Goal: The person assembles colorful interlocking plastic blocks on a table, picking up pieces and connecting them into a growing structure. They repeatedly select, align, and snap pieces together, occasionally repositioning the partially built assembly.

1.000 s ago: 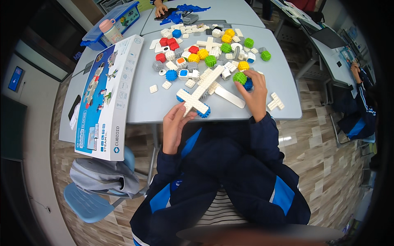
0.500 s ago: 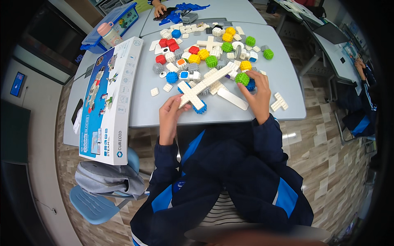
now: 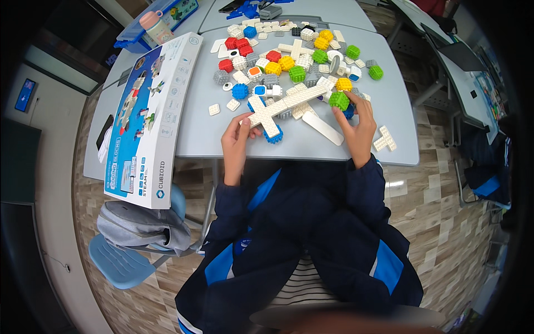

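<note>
A long white studded construction with a cross-shaped end (image 3: 266,119) extends across the near part of the table. My left hand (image 3: 238,139) pinches its left end between thumb and fingers. Beneath that end, blue toothed wheel-like pieces (image 3: 275,135) partly show. At the far right end of the construction is a green studded block (image 3: 339,100), gripped by the thumb and fingers of my right hand (image 3: 359,127). Beside that hand a dark blue block (image 3: 349,112) is mostly hidden. A smooth white bar with rounded ends (image 3: 324,128) lies between my hands.
Red blocks (image 3: 242,43), yellow blocks (image 3: 273,68) and white flat pieces crowd the table (image 3: 200,133). A small white T-shaped piece (image 3: 385,139) lies near the right edge. Left stand a large printed box (image 3: 150,122), a pink-lidded bottle (image 3: 156,28) and a blue bin (image 3: 130,39).
The whole view has shifted slightly, and another person's hand at the far edge is out of view. Both my hands keep their grips on the white construction and the green block.
</note>
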### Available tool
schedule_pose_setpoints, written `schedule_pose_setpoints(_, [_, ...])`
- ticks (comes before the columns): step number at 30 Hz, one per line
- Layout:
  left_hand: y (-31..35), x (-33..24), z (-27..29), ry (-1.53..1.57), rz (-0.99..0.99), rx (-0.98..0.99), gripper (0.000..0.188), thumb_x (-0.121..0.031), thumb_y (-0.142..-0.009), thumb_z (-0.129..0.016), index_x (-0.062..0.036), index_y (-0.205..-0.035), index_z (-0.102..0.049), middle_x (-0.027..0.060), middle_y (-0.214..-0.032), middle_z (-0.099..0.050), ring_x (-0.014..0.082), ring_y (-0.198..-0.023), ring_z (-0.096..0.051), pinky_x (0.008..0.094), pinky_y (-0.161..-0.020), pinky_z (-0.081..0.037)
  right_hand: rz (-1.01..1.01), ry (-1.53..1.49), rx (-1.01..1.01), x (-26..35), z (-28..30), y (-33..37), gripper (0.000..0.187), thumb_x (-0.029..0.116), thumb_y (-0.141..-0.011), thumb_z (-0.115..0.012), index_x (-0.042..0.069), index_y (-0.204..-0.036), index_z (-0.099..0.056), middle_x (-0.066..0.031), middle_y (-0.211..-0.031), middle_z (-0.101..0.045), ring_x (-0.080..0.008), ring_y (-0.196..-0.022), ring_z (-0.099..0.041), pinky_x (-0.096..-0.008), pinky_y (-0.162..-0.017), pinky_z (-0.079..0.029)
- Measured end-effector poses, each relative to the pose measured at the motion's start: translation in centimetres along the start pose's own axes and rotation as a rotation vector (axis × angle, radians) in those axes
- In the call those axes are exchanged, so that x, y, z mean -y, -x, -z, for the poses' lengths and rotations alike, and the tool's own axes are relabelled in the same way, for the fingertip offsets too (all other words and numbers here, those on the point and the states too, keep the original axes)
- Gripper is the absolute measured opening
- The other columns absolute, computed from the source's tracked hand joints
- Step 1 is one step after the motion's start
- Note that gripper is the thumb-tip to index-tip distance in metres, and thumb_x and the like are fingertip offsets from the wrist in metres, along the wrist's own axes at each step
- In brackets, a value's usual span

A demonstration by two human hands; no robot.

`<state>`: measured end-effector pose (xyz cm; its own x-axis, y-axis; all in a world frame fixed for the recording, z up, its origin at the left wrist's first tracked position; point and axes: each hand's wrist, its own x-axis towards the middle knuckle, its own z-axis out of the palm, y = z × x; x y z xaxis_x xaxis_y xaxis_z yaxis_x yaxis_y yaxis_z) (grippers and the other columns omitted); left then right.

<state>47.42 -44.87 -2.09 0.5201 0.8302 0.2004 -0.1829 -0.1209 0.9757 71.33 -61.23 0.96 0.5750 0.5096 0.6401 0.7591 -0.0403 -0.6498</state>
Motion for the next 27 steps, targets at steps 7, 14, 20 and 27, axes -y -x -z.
schedule_pose_setpoints(7, [-0.7,-0.4,0.5,0.117,0.092,0.036,0.036,-0.028,-0.109,-0.055,0.0037,-0.122,-0.066,0.009,-0.09,-0.072,0.0119,-0.084,-0.066,0.026,-0.079,-0.049,-0.026,-0.048,0.011,0.1,-0.2,0.1,0.044,0.014,-0.086,-0.081,0.004,-0.127,-0.067,-0.0142,-0.113,-0.07,-0.0233,-0.09,-0.065,-0.0329,-0.078,-0.052])
schedule_pose_setpoints(14, [-0.3,0.7,1.0,0.045,0.047,0.037,0.033,-0.025,-0.107,-0.058,0.0045,-0.122,-0.065,0.009,-0.089,-0.072,0.012,-0.084,-0.065,0.026,-0.079,-0.049,0.003,-0.036,0.002,-0.2,-0.3,0.4,0.046,0.013,-0.085,-0.081,0.004,-0.128,-0.067,-0.0143,-0.112,-0.07,-0.0239,-0.089,-0.065,-0.0334,-0.078,-0.052])
schedule_pose_setpoints(20, [0.2,0.5,-0.2,0.022,0.033,-0.239,0.031,-0.024,-0.107,-0.059,0.0017,-0.124,-0.063,0.0064,-0.101,-0.066,0.0089,-0.091,-0.059,0.0247,-0.079,-0.046,-0.013,-0.113,-0.042,0.1,-0.2,0.4,0.04,0.014,-0.091,-0.073,0.003,-0.129,-0.065,-0.0156,-0.11,-0.066,-0.0269,-0.092,-0.063,-0.0351,-0.08,-0.051])
schedule_pose_setpoints(27, [2.0,-14.1,-3.5,0.248,-0.695,-0.031,0.036,-0.012,-0.106,-0.05,-0.0147,-0.072,-0.036,-0.0029,-0.059,-0.031,0.0063,-0.054,-0.026,0.0296,-0.053,-0.026,0.309,-0.997,-0.3,9.9,6.4,-2.8,0.056,0.055,-0.092,-0.058,0.001,-0.105,-0.055,-0.0056,-0.083,-0.049,-0.0177,-0.074,-0.051,-0.0331,-0.073,-0.04])
